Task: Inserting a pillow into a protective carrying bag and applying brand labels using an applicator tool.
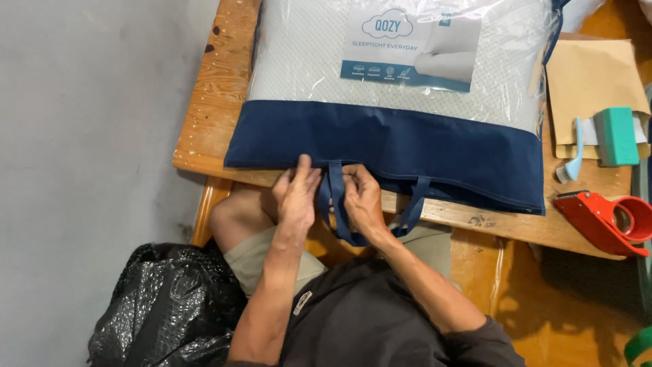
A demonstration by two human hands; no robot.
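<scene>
A black plastic sack (166,306) sits nearest. Both the left hand (297,192) and right hand (362,197) pinch the navy bag edge (380,146) beside its looped handle (337,204) at the table (204,109) front. Loose pinching could let the packaged pillow (401,61) slide.

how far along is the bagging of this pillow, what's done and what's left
Done: the pillow sits inside the clear and navy bag on the wooden table. In hand: the left hand and right hand work the bag's bottom edge by the navy handle. Left: whether that edge is fully closed can't be seen. The red tape dispenser lies untouched.
</scene>
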